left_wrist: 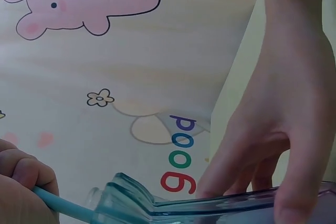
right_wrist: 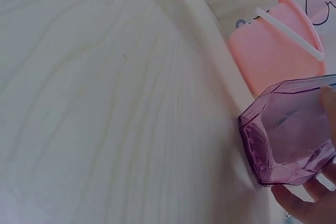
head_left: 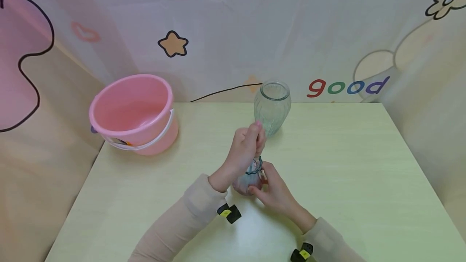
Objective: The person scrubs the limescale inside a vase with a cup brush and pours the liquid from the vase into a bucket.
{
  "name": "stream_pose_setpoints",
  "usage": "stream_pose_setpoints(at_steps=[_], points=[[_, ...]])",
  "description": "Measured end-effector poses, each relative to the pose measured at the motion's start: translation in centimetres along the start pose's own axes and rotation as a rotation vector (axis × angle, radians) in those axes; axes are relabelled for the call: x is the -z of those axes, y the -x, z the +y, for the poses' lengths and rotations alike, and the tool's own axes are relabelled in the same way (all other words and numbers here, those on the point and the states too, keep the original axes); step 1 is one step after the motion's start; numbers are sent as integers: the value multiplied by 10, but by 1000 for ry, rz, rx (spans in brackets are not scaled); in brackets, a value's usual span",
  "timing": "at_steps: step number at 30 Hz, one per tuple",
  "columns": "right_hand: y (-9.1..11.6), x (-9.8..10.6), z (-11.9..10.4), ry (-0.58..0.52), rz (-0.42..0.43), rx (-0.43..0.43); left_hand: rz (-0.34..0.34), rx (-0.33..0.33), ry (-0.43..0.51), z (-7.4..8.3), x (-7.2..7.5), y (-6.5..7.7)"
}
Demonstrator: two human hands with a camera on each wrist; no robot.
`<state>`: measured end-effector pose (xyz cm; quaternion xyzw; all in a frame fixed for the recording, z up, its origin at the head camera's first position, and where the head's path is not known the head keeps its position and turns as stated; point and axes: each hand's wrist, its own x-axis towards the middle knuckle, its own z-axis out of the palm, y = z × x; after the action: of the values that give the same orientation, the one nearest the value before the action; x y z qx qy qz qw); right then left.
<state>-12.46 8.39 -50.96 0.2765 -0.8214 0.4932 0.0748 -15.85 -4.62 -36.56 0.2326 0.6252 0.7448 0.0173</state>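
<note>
One blue-and-purple glass vase (head_left: 242, 185), lower centre of head view, right hand (head_left: 275, 189) gripping its side, left hand (head_left: 244, 145) curled round a light-blue stick (left_wrist: 65, 205) at its mouth; pink bucket (head_left: 170, 137), left; clear jar (head_left: 273, 110), centre.

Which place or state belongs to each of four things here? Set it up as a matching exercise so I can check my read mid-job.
1. pink bucket
2. ribbed clear glass vase
3. small blue-and-purple glass vase
4. light blue rod

A. held by the right hand
B. standing to the right of the bucket, behind both hands
C. gripped in the left hand
D. on the left of the table

Pairs: 1-D, 2-B, 3-A, 4-C
</note>
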Motion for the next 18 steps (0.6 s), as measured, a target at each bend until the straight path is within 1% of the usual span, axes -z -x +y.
stream_pose_setpoints(at_steps=[4, 6, 8, 14, 18], points=[[0, 0, -1, -11, 7, -8, 7, 23, 10, -5, 0, 1], [1, -1, -1, -17, 11, -9, 5, 22, 20, -6, -1, 2], [1, -1, -1, -18, 15, -9, 6, 13, 11, -7, -1, 2], [2, -2, 0, -2, 33, 3, -16, 7, -27, -2, -4, 4], [2, -2, -1, 2, 36, 2, -14, 3, -63, 4, -5, 3]])
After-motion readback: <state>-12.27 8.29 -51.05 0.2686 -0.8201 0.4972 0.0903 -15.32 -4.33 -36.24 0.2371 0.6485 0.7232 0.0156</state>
